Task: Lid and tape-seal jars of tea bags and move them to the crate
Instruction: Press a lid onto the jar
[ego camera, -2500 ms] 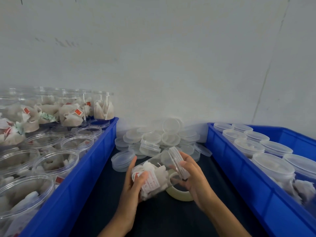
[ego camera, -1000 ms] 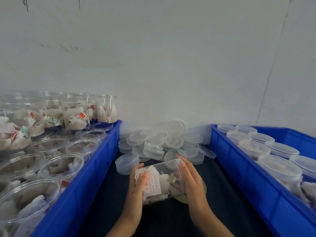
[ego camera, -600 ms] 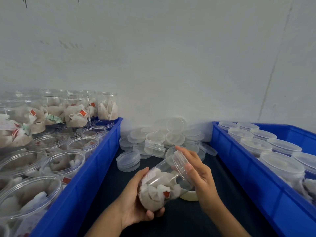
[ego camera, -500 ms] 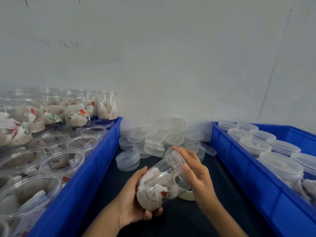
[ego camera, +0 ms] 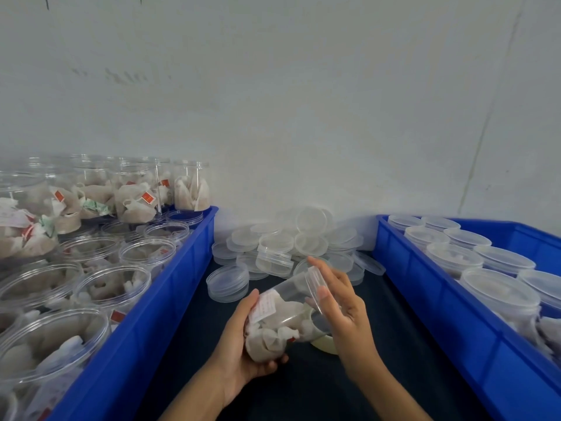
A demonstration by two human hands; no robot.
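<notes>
A clear jar (ego camera: 282, 317) full of tea bags lies tilted in the air over the dark table, its lidded end pointing up and to the right. My left hand (ego camera: 239, 344) grips the jar's bottom end, fingers curled under it. My right hand (ego camera: 340, 302) lies against the clear lid (ego camera: 315, 284), fingers nearly straight along its rim. A roll of pale tape (ego camera: 326, 344) sits on the table right under the jar, mostly hidden by it and my right hand.
A blue crate (ego camera: 170, 287) on the left holds several open jars of tea bags. Another blue crate (ego camera: 431, 302) on the right holds several lidded jars. A heap of loose clear lids (ego camera: 291, 241) lies against the wall between them.
The jar has been turned in my hands since the earliest frame, its bottom dropping into my left palm. My right hand has shifted along the lid's rim, fingers straighter now.
</notes>
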